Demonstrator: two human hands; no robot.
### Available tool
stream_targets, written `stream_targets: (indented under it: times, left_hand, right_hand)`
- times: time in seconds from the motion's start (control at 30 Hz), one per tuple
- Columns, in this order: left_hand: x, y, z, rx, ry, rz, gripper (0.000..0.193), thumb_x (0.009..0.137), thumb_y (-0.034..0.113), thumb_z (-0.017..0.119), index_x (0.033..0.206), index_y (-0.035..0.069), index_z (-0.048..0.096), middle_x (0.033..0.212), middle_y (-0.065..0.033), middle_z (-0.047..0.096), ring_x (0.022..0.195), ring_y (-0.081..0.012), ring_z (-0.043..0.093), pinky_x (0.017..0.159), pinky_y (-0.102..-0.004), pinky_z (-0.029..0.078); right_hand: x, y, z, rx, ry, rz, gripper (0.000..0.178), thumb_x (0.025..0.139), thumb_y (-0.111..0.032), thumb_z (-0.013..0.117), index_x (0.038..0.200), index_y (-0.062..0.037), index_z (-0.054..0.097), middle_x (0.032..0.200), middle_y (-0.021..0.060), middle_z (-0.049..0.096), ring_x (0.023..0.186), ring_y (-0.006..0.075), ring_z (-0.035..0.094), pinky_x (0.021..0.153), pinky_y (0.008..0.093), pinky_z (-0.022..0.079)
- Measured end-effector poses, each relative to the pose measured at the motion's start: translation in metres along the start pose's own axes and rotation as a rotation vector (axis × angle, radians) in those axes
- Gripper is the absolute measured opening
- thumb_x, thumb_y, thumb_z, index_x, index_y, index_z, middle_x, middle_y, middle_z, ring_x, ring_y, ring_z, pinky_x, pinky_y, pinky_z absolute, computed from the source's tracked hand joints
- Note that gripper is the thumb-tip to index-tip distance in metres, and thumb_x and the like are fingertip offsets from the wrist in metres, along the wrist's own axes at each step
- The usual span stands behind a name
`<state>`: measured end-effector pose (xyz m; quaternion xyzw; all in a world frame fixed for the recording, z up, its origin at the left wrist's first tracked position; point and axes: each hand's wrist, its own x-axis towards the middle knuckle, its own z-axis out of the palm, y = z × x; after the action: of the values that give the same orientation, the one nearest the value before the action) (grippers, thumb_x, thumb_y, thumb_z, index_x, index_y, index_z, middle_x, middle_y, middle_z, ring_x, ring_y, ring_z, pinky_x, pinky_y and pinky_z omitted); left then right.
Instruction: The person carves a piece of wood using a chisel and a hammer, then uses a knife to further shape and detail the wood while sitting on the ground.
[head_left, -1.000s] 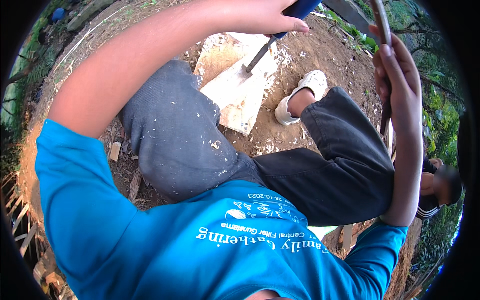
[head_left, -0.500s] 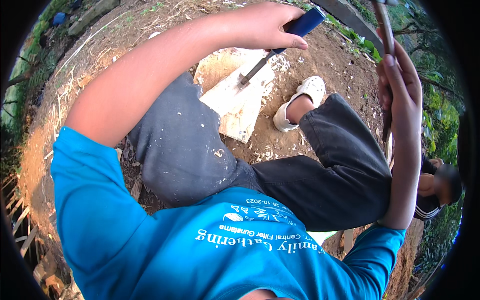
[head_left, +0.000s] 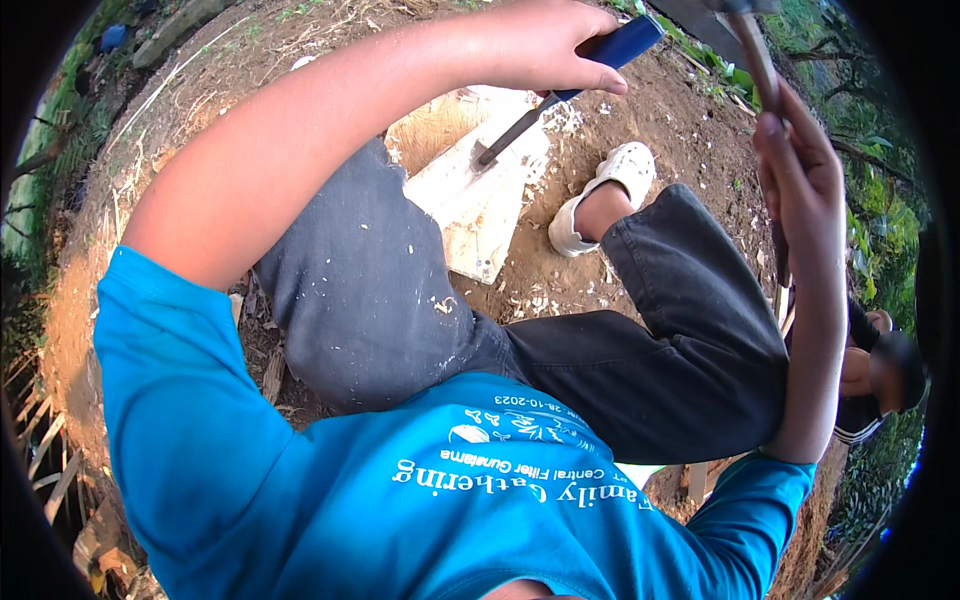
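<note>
My left hand (head_left: 560, 48) is wrapped round the blue handle of a chisel (head_left: 625, 42). The chisel slants down to the left, and its steel tip meets the face of a pale piece of wood (head_left: 470, 225) on the ground between my legs. Raised at the right, my right hand (head_left: 803, 165) grips the wooden handle of a hammer (head_left: 757, 62). The hammer's metal head shows at the top edge, partly cut off, up and to the right of the chisel's handle end and apart from it.
Wood shavings (head_left: 540, 300) litter the brown soil around the wood. My foot in a white clog (head_left: 628, 172) stands right of it. Another person (head_left: 868, 375) is at the far right. Plants (head_left: 880, 240) and a concrete edge (head_left: 700, 25) lie beyond.
The hammer in my right hand has swung left, its head closer to the chisel's handle. My left hand and the chisel handle have shifted slightly right; the tip stays on the wood.
</note>
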<state>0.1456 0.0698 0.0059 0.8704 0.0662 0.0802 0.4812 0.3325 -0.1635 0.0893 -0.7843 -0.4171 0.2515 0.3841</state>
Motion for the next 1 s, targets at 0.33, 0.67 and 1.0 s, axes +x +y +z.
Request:
stream_targets:
  times: [0.33,0.67,1.0]
  left_hand:
    - [0.011,-0.005,0.009,0.039,0.021,-0.044,0.038,0.090,0.032,0.078,0.104,-0.001,0.066,0.093,-0.0214,0.072,0.084,-0.0323,0.071,0.076,-0.0432,0.055]
    - [0.014,-0.013,0.015,0.034,-0.042,-0.111,0.041,0.090,0.036,0.077,0.103,-0.001,0.067,0.095,-0.0225,0.072,0.086,-0.0330,0.071,0.076,-0.0428,0.055]
    - [0.016,-0.018,0.017,0.020,-0.043,-0.141,0.036,0.090,0.035,0.077,0.096,0.000,0.068,0.086,-0.0174,0.074,0.078,-0.0282,0.071,0.072,-0.0406,0.055]
  right_hand:
    - [0.013,0.002,-0.004,0.090,0.072,0.031,0.053,0.103,-0.028,0.067,0.149,-0.0048,0.054,0.074,-0.0053,0.056,0.057,0.0001,0.044,0.051,0.0195,0.034]
    - [0.009,0.020,0.006,-0.078,-0.050,0.127,0.053,0.104,-0.027,0.065,0.151,-0.0079,0.052,0.073,-0.0067,0.055,0.053,-0.0008,0.043,0.046,0.0194,0.033]
    - [0.016,0.028,0.003,-0.061,0.023,0.129,0.053,0.103,-0.029,0.067,0.150,-0.0080,0.054,0.072,-0.0073,0.053,0.053,-0.0009,0.044,0.045,0.0183,0.032]
